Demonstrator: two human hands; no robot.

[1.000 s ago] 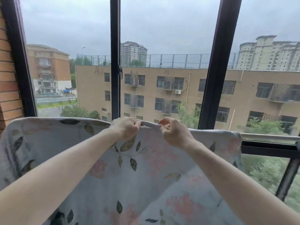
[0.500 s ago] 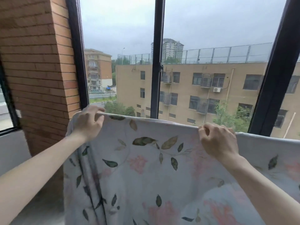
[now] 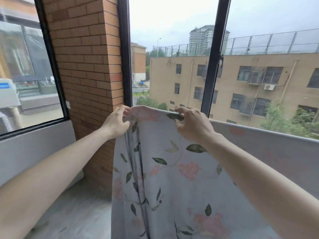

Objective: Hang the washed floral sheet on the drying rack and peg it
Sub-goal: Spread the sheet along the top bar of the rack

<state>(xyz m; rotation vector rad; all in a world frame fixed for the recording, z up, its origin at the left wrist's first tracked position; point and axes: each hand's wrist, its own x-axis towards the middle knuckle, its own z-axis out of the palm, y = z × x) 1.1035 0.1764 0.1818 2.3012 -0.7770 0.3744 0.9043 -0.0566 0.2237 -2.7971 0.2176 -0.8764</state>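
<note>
Pinching the sheet's point(image 3: 172, 169) top corner, the left hand's point(image 3: 116, 123) curled fingers bunch the soft fabric, while the right hand point(image 3: 193, 125) is hooked over the top hem beside it, fingers bent. Thin leaf-and-rose printed cloth is draped, hanging in folds before the brick pillar point(image 3: 89, 66). Since earlier, the hands have been brought closer together at the sheet's left end.

Brick pillar point(image 3: 89, 66) left of centre, running top to floor. Black-framed side window point(image 3: 29, 69) at far left, grey sill wall point(image 3: 34, 149) under it. Black window mullions point(image 3: 214, 66) upper centre-right. Outside: tan multi-storey block point(image 3: 241, 87) with a wall AC unit point(image 3: 269, 87), rooftop fence point(image 3: 259, 44), pale high-rise point(image 3: 205, 40) behind, trees point(image 3: 290, 121) lower right. Overcast sky point(image 3: 172, 18). Grey floor point(image 3: 77, 213) lower left.
</note>
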